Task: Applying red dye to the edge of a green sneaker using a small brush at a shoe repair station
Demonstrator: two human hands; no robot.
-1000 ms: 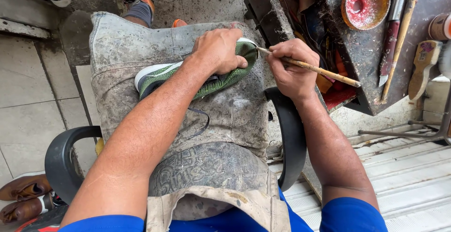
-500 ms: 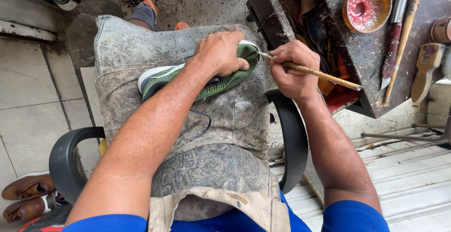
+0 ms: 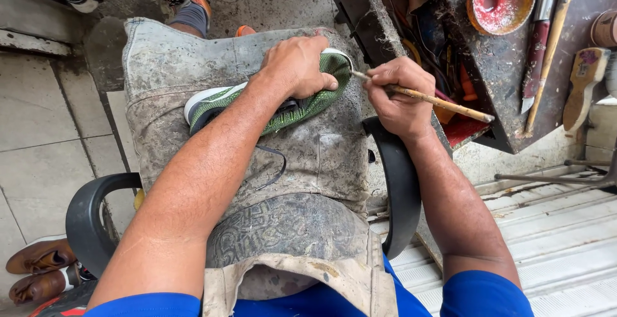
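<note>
The green knit shoe (image 3: 283,108) lies across the apron-covered lap, pinned by the left hand (image 3: 297,66) closed over its upper. The right hand (image 3: 398,95) pinches a thin wooden brush (image 3: 427,98) at the toe (bristles hidden). Likely risk: the shoe twists under light pressure and the stroke smears the fabric.

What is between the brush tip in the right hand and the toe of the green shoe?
Nothing visible. The right hand holds the thin brush with its tip at the toe edge of the green shoe, just beyond the left hand pressing the shoe down.
</note>
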